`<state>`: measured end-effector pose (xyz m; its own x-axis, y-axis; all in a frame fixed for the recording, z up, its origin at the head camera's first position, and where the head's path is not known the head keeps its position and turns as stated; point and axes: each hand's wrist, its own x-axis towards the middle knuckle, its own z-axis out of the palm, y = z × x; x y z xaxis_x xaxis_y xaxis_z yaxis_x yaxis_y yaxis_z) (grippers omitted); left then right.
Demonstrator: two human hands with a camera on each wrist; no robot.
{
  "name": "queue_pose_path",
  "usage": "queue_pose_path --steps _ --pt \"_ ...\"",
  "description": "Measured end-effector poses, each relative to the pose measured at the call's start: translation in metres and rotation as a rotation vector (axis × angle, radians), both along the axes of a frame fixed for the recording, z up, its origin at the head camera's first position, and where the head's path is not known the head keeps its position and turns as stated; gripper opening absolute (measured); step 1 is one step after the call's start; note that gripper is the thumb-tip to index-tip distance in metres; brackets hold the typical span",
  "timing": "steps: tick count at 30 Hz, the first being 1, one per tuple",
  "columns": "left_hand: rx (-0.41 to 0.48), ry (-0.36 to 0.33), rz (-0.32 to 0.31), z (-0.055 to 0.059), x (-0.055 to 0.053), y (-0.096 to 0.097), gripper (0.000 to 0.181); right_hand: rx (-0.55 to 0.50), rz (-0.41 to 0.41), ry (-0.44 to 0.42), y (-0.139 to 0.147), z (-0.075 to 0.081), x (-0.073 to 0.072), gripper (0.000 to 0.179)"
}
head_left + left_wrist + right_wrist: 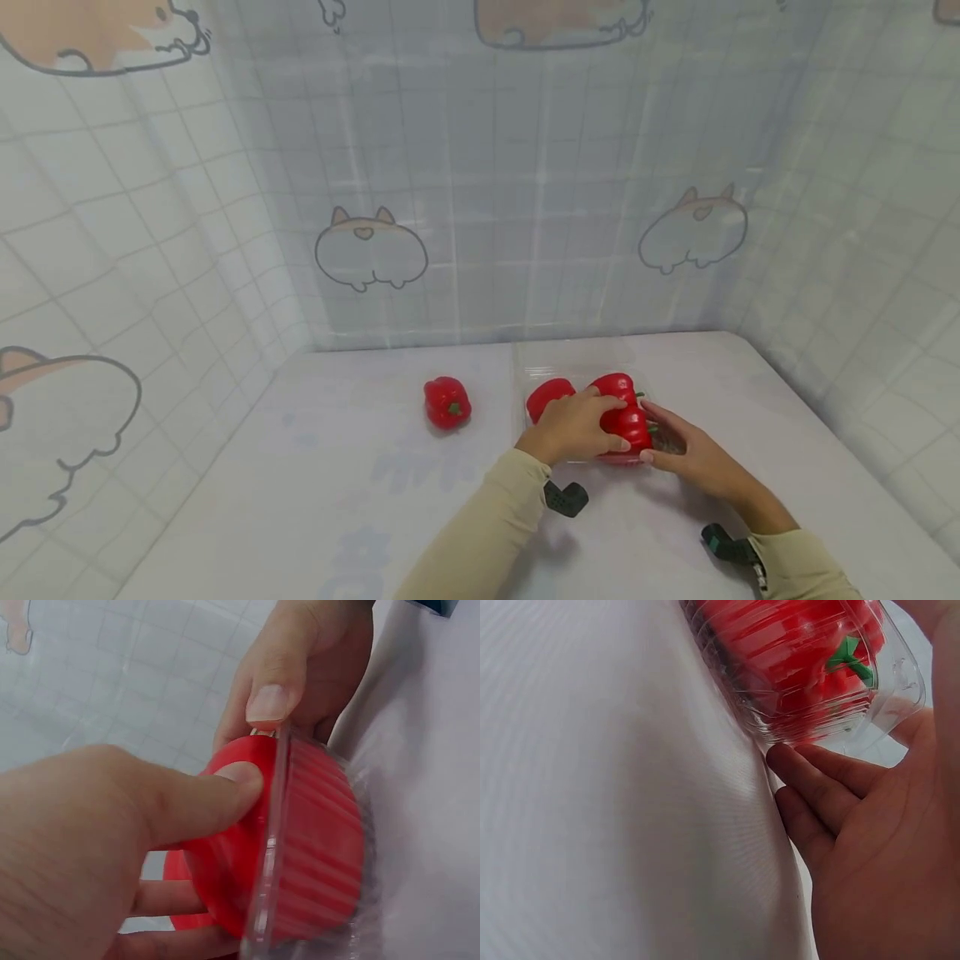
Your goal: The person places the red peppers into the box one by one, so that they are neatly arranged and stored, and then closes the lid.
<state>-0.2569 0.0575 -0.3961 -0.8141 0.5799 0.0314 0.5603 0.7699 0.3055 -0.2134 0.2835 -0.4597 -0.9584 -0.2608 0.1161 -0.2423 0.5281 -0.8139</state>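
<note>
writing: pale mauve characters [427, 467] on the white worktop [300, 508], too faint to read.

count, glossy red bell peppers with green stems: four visible. one, the lone pepper [447, 403], stands on the worktop, well left of the rest. three sit in one clear, ribbed plastic container [322, 840]: the left pepper [550, 398], the rear right pepper [615, 386], the front right pepper [630, 427]. a clear flap reaches from the container's back toward the wall.

hands: two, in beige sleeves. left hand [573, 427]: fingers and thumb clamped about the front right pepper, which stands partly above the container rim. right hand [701, 458]: fingers nearly straight, thumb well apart from them, fingertips touching the container's right end.

surround: pale grid-patterned sheeting [487, 192]; two whole cartoon animals on the back face, others cut off by the view's edges.
</note>
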Motion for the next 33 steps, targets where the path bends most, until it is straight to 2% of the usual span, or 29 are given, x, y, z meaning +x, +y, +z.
queue_pose_path --steps 6,11,16,21,33 --pt "-0.008 -0.011 -0.001 0.0035 0.0011 -0.0003 0.069 0.003 -0.007 -0.004 0.0000 -0.0037 0.0009 0.086" --pt "-0.042 0.013 0.015 0.0053 0.0024 0.0001 0.068 0.000 -0.003 -0.017 -0.0013 -0.0049 -0.0009 0.086" --pt "-0.073 0.043 0.005 0.0069 0.0024 0.0005 0.065 -0.010 -0.006 -0.009 -0.0020 -0.0038 -0.0026 0.087" --pt "-0.086 0.034 0.009 0.0056 0.0027 -0.0002 0.068 -0.008 -0.005 -0.003 -0.0024 -0.0053 -0.0030 0.086" --pt "-0.067 0.043 -0.019 0.0039 0.0016 -0.0021 0.067 -0.007 -0.024 -0.028 -0.0025 -0.0042 -0.0017 0.088"
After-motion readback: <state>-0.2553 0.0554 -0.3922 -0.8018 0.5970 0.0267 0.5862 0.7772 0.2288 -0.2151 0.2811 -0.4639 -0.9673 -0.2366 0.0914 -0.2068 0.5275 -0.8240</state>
